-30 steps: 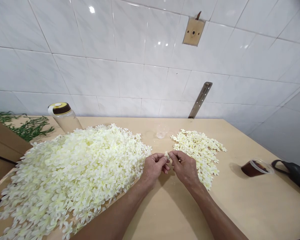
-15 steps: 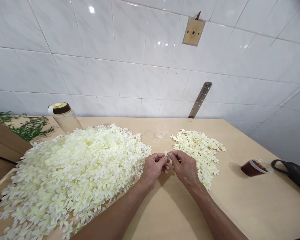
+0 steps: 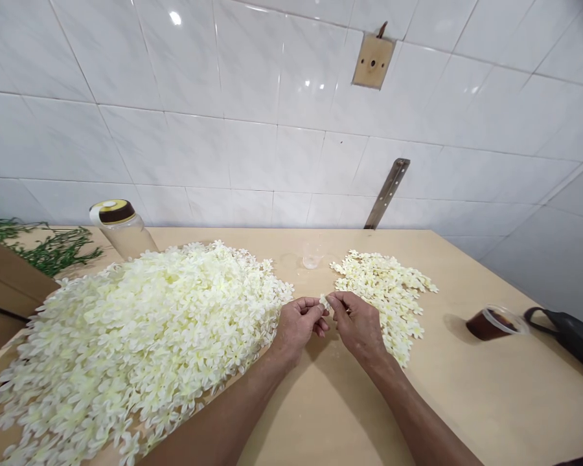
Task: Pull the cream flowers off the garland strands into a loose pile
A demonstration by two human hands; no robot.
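Observation:
Between the fingertips of both hands is a small white artificial flower, partly covered by the fingers. My left hand pinches it from the left, thumb against forefinger. From the right, my right hand grips its other side in a similar pinch. A large heap of white-and-yellow artificial flowers spreads to the left, close to the left wrist. A smaller, flatter pile of the same flowers lies just beyond my right hand. Behind the hands sits a small clear plastic cup.
On the wooden table, a cup of dark drink and a black strapped item lie at right. A clear bottle, green plastic stems and a cardboard box are at left. A tiled wall closes the back.
The flower shows slightly more between the fingertips now. Both hands hold nearly the same place, and the whole view has shifted a little.

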